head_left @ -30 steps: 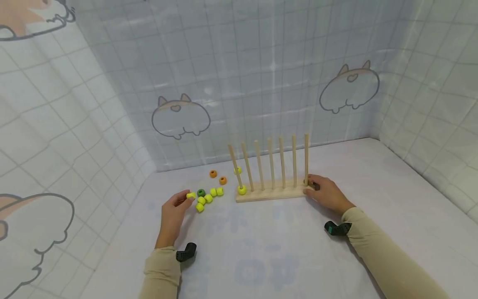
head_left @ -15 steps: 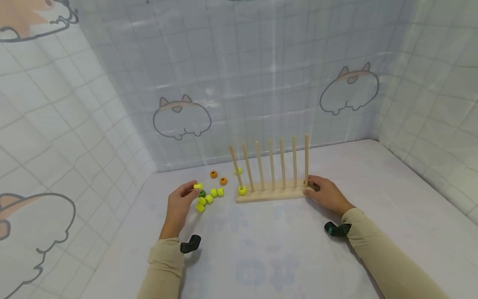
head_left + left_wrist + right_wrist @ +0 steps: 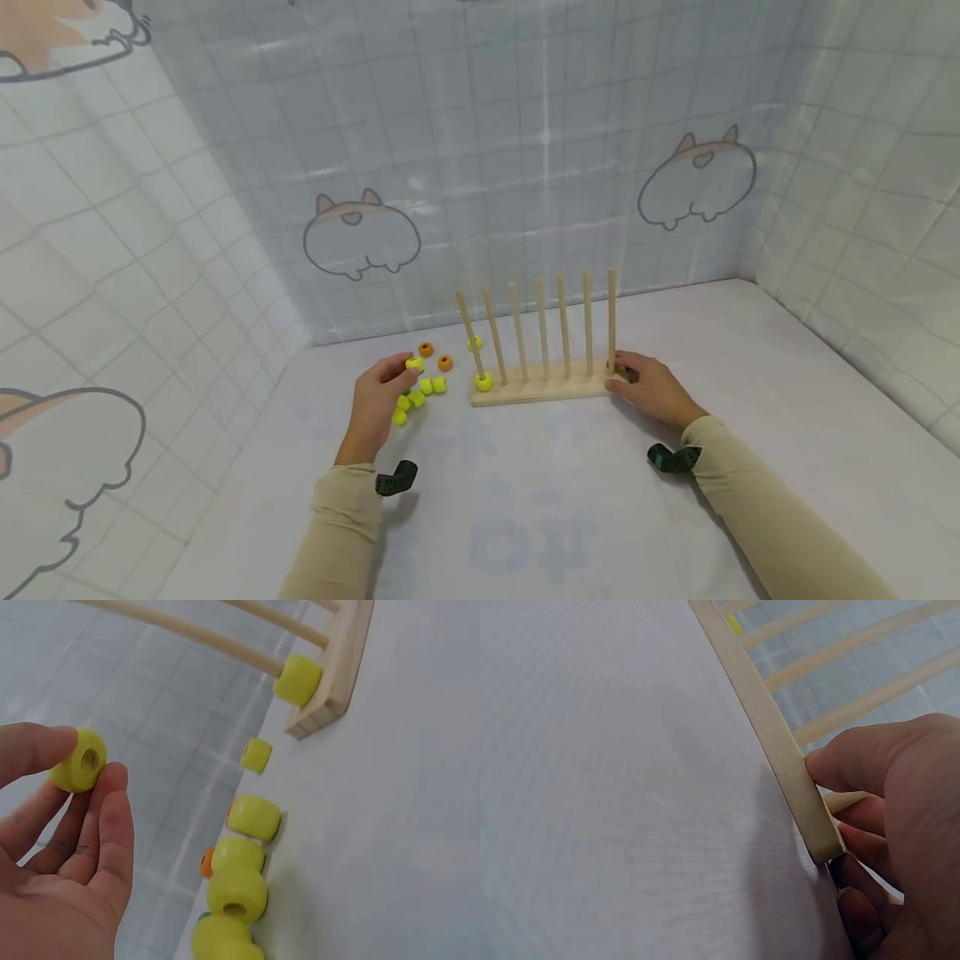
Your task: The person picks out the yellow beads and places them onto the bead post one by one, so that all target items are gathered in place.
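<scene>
Between thumb and fingers my left hand [image 3: 377, 400] pinches a yellow bead [image 3: 79, 761], raised over the loose beads; its hole shows in the left wrist view. My right hand [image 3: 656, 387] grips the right end of a wooden peg rack [image 3: 780, 742], thumb on the top edge and fingers behind the end. The rack's base [image 3: 543, 388] carries a row of several upright pegs. One yellow bead [image 3: 483, 382] sits at the foot of the leftmost peg; the other pegs bear none.
Several loose yellow beads [image 3: 417, 398] lie left of the rack, with a green bead mostly hidden by the left hand. Two orange beads [image 3: 445, 362] lie farther back. Behind the leftmost peg is another yellow bead [image 3: 475, 342]. A tile-patterned sheet [image 3: 480, 167] rises behind the table.
My left hand has moved right and away from me with the yellow bead, toward the rack, and now covers most of the green bead. The right hand keeps its grip on the rack.
</scene>
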Demonstrator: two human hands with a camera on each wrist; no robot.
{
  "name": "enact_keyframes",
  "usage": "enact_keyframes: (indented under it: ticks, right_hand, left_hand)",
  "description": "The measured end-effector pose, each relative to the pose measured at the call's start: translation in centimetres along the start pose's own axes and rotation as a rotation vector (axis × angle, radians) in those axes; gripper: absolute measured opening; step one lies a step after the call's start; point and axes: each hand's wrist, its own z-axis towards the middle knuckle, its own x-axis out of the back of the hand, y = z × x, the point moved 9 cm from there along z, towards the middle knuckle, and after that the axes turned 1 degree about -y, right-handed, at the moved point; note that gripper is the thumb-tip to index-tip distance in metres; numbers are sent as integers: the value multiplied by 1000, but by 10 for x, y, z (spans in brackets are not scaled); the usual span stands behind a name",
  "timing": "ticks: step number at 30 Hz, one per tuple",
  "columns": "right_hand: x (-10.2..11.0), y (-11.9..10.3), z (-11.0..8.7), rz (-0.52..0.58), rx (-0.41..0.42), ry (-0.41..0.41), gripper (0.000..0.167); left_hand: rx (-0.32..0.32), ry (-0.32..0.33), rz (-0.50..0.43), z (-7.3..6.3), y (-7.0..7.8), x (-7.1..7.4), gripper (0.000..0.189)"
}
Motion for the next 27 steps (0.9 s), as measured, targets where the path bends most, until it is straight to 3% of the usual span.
enact_keyframes:
  ticks: [9,18,27]
  right_hand:
    - [-3,2,3,-4,-2,-1,50]
    - [-2,5,2,-5,-3,-10,49]
    - [-2,6,3,-4,1,-4,47]
  left_hand:
    - [-67,-61,-29,1,18,-12,44]
    - [-84,-128,-59,6,28,-25,46]
    - [-56,-113,-59,10,36,-35,47]
